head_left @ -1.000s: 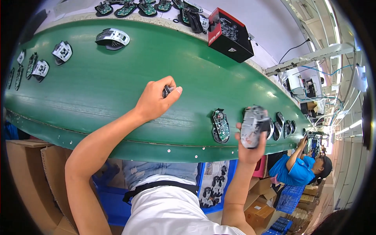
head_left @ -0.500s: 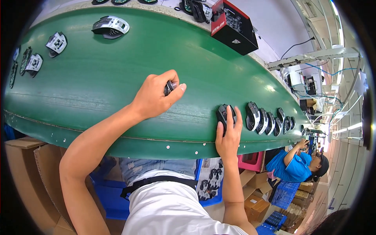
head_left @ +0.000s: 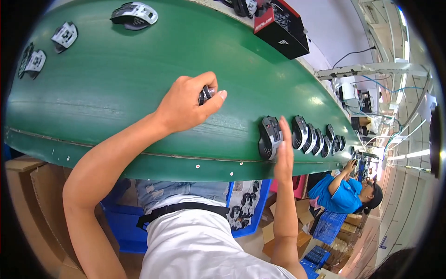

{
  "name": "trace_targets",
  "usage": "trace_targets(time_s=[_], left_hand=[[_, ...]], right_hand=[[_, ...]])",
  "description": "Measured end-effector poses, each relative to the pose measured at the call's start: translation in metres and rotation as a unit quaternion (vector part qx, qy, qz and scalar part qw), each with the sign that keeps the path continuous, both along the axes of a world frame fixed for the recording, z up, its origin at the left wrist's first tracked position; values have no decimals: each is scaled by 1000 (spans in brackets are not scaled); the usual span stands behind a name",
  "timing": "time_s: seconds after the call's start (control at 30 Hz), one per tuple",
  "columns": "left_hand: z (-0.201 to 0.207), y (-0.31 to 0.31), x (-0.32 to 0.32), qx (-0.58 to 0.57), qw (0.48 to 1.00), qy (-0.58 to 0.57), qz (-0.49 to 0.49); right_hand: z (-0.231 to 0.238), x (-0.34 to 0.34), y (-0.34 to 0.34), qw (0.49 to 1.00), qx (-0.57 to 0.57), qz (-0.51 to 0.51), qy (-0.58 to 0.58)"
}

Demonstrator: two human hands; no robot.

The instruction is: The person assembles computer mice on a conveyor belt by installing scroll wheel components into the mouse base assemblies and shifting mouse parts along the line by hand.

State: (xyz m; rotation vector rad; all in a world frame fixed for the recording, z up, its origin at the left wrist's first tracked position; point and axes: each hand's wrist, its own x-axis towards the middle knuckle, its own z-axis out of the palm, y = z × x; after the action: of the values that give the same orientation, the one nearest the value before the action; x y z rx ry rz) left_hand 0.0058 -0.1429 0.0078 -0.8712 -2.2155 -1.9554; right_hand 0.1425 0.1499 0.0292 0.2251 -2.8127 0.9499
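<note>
My left hand (head_left: 186, 104) is closed above the middle of the green conveyor belt (head_left: 176, 51). A dark object with a light band (head_left: 204, 96) shows between its fingers and thumb; most of it is hidden, so its kind is unclear. To the right, my right hand (head_left: 285, 156) stands edge-on with fingers stretched out, along the right side of a black-and-grey computer mouse (head_left: 269, 138). I cannot tell whether they touch. Past that hand, several more mice (head_left: 300, 128) sit in a row. On the far left are part-built mice with white inner frames (head_left: 64, 36) and one larger mouse (head_left: 134, 16).
A black-and-red box (head_left: 282, 35) holding small parts stands at the belt's far edge. Below the near edge are a blue bin (head_left: 260, 204) with mouse parts and cardboard boxes (head_left: 46, 209). At the right, a co-worker in a blue shirt (head_left: 341, 193) works along the belt.
My right hand has come off the top of the mouse and turned edge-on at its right side. The part-built mice on the left sit higher in view. My left hand keeps its grip.
</note>
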Motion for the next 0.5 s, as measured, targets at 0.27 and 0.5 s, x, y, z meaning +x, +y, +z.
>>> trace_targets(time_s=[0.27,0.5], left_hand=[[7,6,-5,-7,1000,-5,-5],[0,0,7,-52,998,19,-4]], right_hand=[[-5,-31,-7,974,187,-51,121],[-12,-28,-1,988,-15,-52,141]])
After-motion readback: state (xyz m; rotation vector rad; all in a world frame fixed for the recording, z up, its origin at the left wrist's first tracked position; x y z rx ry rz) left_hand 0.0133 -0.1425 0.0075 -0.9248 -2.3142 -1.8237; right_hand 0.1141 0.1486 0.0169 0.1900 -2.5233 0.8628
